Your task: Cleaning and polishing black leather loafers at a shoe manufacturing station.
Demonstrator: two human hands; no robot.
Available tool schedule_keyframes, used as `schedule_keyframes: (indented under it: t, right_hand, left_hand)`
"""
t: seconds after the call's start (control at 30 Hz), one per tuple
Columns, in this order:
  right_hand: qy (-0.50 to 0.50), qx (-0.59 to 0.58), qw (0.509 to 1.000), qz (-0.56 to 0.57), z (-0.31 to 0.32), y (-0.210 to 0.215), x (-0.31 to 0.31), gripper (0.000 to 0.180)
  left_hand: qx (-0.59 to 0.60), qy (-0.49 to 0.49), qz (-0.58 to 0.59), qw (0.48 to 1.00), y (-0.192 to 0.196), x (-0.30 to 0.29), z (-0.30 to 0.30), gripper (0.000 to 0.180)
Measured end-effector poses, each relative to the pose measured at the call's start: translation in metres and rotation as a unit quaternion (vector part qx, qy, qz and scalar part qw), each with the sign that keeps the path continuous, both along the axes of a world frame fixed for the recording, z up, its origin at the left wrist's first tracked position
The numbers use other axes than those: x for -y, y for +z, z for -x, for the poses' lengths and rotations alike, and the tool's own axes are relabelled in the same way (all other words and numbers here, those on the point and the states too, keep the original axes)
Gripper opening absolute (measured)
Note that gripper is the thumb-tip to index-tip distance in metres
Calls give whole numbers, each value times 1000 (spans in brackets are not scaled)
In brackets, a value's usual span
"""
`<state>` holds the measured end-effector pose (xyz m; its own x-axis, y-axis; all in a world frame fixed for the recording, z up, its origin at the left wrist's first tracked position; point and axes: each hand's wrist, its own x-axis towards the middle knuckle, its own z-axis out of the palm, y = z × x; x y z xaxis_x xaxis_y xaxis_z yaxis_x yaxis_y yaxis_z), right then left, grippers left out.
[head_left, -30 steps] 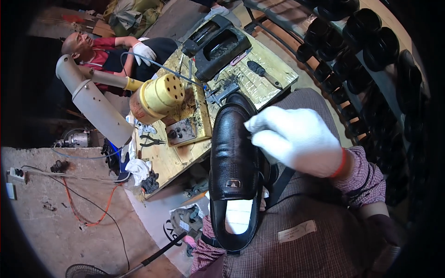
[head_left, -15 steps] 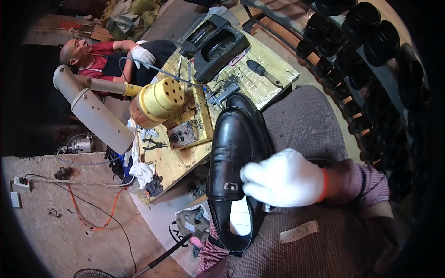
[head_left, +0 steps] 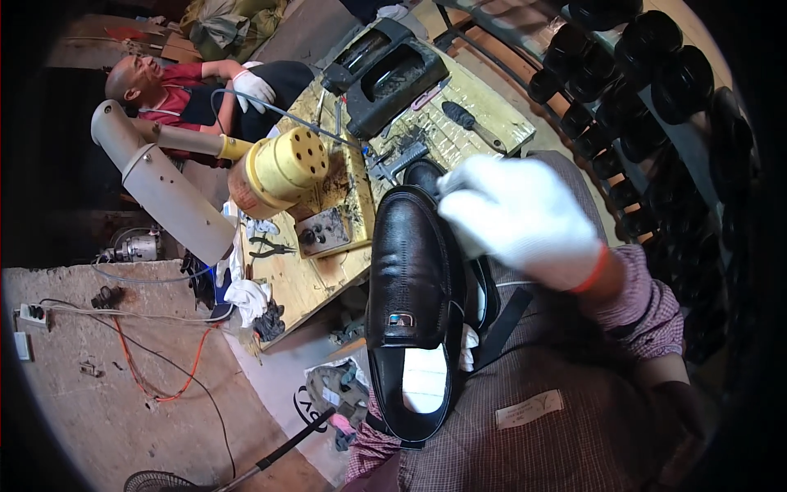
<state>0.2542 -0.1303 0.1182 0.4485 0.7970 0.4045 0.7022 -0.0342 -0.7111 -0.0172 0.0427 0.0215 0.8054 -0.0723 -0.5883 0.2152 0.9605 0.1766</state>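
Note:
A black leather loafer [head_left: 407, 271] with a small metal ornament and a white insole is held up over my lap, toe pointing away. My left hand is nearly all hidden behind it; a bit of white glove [head_left: 468, 348] shows at its right edge, and the checked left sleeve [head_left: 377, 439] reaches under the heel. In a white glove, my right hand [head_left: 516, 215] is closed beside the loafer's toe, its fingers curled and slightly blurred. Whatever it may pinch cannot be made out. A second black shoe [head_left: 424, 175] lies partly hidden behind the loafer, on my lap.
Ahead, a wooden bench [head_left: 500, 119] carries a black shoe stand [head_left: 398, 78], a brush [head_left: 469, 125], pliers [head_left: 270, 248] and a yellow extraction nozzle [head_left: 283, 170]. A co-worker [head_left: 184, 94] sits beyond. Racks of black shoes [head_left: 648, 107] line the right. A fan [head_left: 156, 482] stands lower left.
My right hand has moved up and away, from beside the ornament to near the toe. The loafer has tilted slightly, and more of the second shoe's side shows.

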Motion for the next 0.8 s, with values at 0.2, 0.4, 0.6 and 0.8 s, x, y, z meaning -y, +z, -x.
schedule_keyframes:
  t: [0.2, 0.4, 0.6, 0.8]
  right_hand:
    - [189, 75, 979, -4, 18, -8, 9, 12]
    - [59, 194, 973, 110, 46, -14, -6, 19]
    - [-202, 16, 979, -16, -42, -28, -43, 29]
    - [-75, 270, 938, 204, -72, -145, -86, 36]
  left_hand:
    - [-3, 0, -3, 1000, -1, -6, 6, 64]
    - [7, -14, 4, 1000, -6, -6, -5, 64]
    - [3, 21, -13, 1000, -2, -6, 13, 65]
    - [22, 1, -28, 999, -1, -32, -15, 65]
